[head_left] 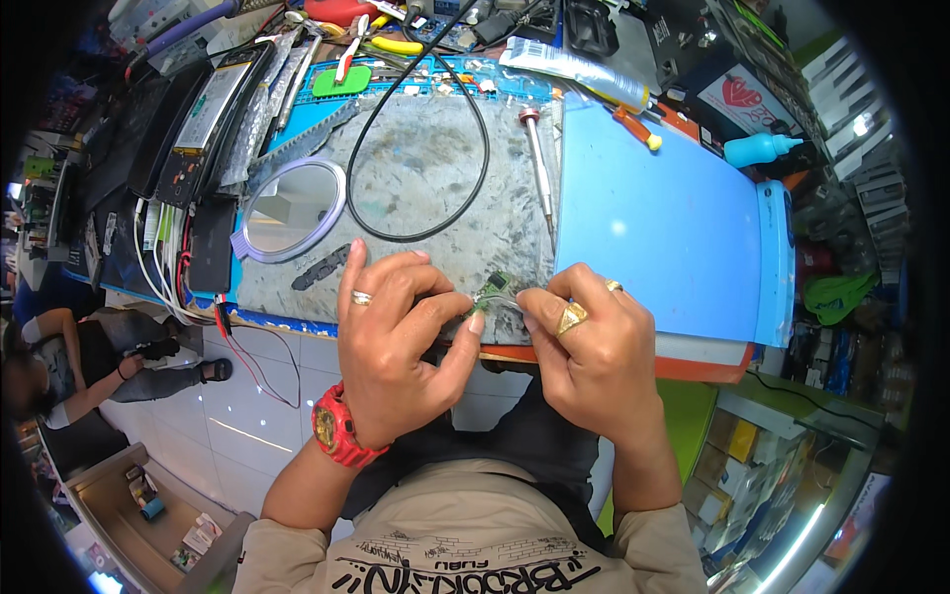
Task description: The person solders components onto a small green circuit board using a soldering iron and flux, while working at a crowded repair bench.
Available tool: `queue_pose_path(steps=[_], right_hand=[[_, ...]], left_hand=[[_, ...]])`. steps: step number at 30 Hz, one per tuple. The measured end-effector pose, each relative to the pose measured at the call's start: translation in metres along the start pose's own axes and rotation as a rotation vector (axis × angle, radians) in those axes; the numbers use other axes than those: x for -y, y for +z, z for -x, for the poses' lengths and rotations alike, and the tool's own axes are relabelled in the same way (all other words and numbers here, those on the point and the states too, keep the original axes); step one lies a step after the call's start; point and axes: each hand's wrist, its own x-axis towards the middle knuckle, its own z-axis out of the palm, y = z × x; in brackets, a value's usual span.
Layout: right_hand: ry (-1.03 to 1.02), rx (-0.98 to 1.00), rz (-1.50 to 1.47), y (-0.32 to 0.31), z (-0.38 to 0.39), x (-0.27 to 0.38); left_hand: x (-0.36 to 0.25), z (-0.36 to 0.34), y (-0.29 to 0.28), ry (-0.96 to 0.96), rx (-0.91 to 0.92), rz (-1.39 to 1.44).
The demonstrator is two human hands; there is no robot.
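A small green circuit board (pixel 491 284) with a dark square part on it is at the near edge of the grey work mat (pixel 435 148). Thumb and index finger of my left hand (pixel 401 332) pinch the board at its left side, while the other fingers are raised. My right hand (pixel 599 342) is closed, its thumb and index fingertip pinching a thin pale strand, like a wire, that curves over to the board. The strand's far end is too small to make out. A thin black strip (pixel 323 266) lies left of my left hand.
A round-framed magnifier (pixel 336 198), a looped black cable (pixel 485 168) and a screwdriver (pixel 532 134) lie on the mat. A blue sheet (pixel 653 218) covers the right side. Phones (pixel 203 124) are stacked at left. A tube (pixel 574 71) lies at the back. Another person (pixel 99 361) sits at left.
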Motion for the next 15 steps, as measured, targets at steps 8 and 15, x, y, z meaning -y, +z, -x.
queue_pose_path(steps=[8,15], right_hand=[[0.057,0.056,-0.078,-0.0042,-0.0039,-0.0011],[0.077,0.045,-0.119,-0.0043,-0.0034,-0.0022]], left_hand=[[0.0014,0.0006,0.0005,0.014,-0.006,-0.016],[0.0013,0.001,0.0009,0.011,-0.006,-0.014]])
